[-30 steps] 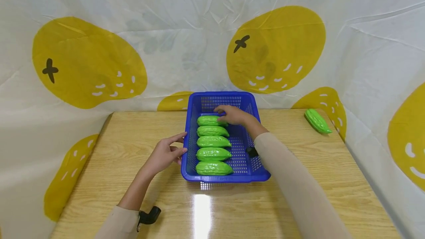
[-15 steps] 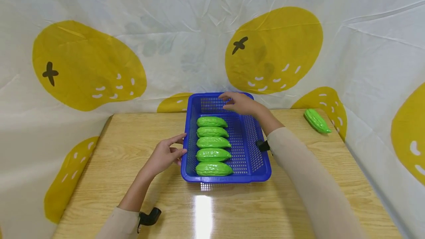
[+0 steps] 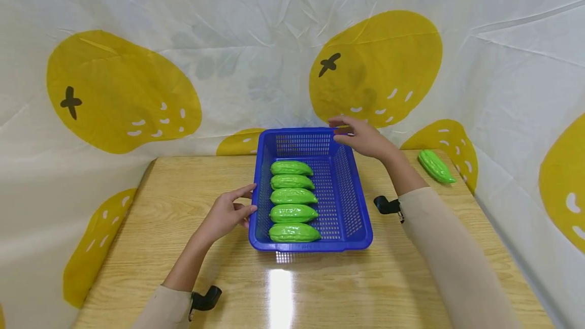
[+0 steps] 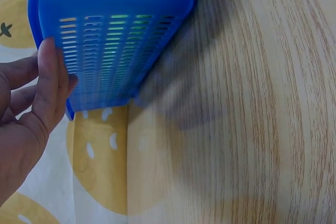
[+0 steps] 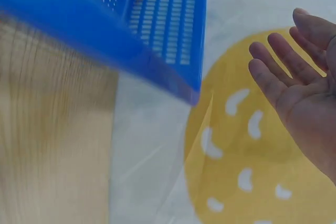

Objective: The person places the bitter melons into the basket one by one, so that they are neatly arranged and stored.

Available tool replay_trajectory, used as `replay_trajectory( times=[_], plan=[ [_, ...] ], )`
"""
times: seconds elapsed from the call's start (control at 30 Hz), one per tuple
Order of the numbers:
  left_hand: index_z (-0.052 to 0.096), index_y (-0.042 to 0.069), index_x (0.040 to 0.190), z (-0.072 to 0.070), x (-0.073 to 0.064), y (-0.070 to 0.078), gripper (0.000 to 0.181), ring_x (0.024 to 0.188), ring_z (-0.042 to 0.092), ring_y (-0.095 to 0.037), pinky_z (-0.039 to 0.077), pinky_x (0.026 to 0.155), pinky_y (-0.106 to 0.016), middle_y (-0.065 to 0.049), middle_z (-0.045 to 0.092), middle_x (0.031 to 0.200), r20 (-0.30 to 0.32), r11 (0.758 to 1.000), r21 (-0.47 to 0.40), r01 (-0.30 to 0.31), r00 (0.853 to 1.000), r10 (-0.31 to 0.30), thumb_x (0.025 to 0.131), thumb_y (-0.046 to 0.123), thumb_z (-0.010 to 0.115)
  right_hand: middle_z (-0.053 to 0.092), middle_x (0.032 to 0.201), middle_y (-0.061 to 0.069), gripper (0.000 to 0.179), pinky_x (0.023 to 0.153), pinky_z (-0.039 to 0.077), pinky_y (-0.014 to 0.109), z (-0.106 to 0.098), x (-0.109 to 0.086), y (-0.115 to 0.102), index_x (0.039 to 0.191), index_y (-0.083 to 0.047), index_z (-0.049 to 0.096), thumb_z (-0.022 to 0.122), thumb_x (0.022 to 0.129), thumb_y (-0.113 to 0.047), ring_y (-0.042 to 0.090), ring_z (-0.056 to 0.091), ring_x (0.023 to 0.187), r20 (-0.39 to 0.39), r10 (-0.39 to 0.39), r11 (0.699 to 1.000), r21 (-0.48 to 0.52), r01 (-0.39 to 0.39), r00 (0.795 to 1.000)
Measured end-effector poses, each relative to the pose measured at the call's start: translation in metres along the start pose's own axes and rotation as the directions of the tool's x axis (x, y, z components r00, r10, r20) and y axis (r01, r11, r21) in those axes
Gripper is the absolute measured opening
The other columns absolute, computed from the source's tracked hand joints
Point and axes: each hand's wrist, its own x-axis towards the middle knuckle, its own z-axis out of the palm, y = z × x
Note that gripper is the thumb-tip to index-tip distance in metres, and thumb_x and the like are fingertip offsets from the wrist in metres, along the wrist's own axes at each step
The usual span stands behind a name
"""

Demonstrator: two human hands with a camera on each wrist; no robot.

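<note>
A blue plastic basket [image 3: 361,202] stands on the wooden table. Several shiny green bitter melons [image 3: 294,196] lie in it, side by side in a column along its left half, tips to the right. My left hand [image 3: 224,215] touches the basket's left rim with its fingertips; in the left wrist view that hand [image 4: 37,98] rests against the rim from outside. My right hand [image 3: 363,137] is over the basket's back right corner, holding nothing. The right wrist view shows this hand [image 5: 310,72] with loosely extended fingers, apart from the rim.
Another bitter melon [image 3: 436,166] lies alone at the table's back right corner. A white cloth [image 3: 256,65] printed with yellow fruit hangs behind and beside the table [image 3: 183,182]. Black wrist-camera mounts [image 3: 387,205] stick out from both sleeves.
My right hand has lifted off the rearmost bitter melon inside the basket and moved right and back to the far right corner. The left hand and the basket have stayed in place.
</note>
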Motion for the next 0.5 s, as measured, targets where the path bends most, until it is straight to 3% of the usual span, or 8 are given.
replay_trajectory(
  times=[0.17, 0.3, 0.4, 0.5],
  plan=[
    [0.045, 0.005, 0.156, 0.000, -0.001, 0.000, 0.061, 0.070, 0.072, -0.020, 0.067, 0.063, -0.040, -0.025, 0.059, 0.134, -0.007, 1.000, 0.000, 0.019, 1.000, -0.019, 0.099, 0.000, 0.066, 0.045, 0.157, 0.020, 0.049, 0.116, 0.044, 0.060, -0.010, -0.025, 0.015, 0.156, -0.007, 0.043, 0.054, 0.108, -0.014, 0.044, 0.045, 0.144, -0.072, 0.038, 0.999, -0.003, -0.038, 0.997],
    [0.045, 0.005, 0.155, 0.000, -0.001, -0.001, 0.061, 0.069, 0.072, -0.021, 0.066, 0.066, -0.049, -0.025, 0.059, 0.134, -0.002, 1.000, -0.002, 0.013, 1.000, -0.013, 0.098, 0.000, 0.067, 0.047, 0.156, 0.021, 0.049, 0.114, 0.045, 0.062, -0.020, -0.046, 0.031, 0.155, -0.006, 0.044, 0.055, 0.108, -0.016, 0.044, 0.045, 0.143, -0.142, 0.054, 0.997, -0.044, -0.061, 0.988],
    [0.046, 0.005, 0.155, 0.000, -0.001, -0.001, 0.060, 0.069, 0.071, -0.021, 0.064, 0.069, -0.054, -0.026, 0.058, 0.134, -0.001, 1.000, -0.002, 0.005, 1.000, -0.005, 0.098, 0.000, 0.067, 0.045, 0.156, 0.023, 0.051, 0.117, 0.040, 0.063, -0.028, -0.060, 0.046, 0.155, -0.004, 0.042, 0.055, 0.108, -0.019, 0.044, 0.043, 0.144, -0.195, 0.069, 0.995, -0.051, -0.080, 0.978],
    [0.047, 0.005, 0.155, 0.000, 0.000, -0.001, 0.060, 0.068, 0.071, -0.021, 0.065, 0.067, -0.052, -0.026, 0.058, 0.135, -0.001, 1.000, -0.002, 0.000, 1.000, 0.000, 0.098, 0.000, 0.067, 0.042, 0.158, 0.023, 0.054, 0.122, 0.032, 0.063, -0.037, -0.074, 0.059, 0.156, -0.004, 0.040, 0.057, 0.108, -0.022, 0.045, 0.039, 0.146, -0.240, 0.111, 0.992, -0.039, -0.124, 0.964]
  ],
)
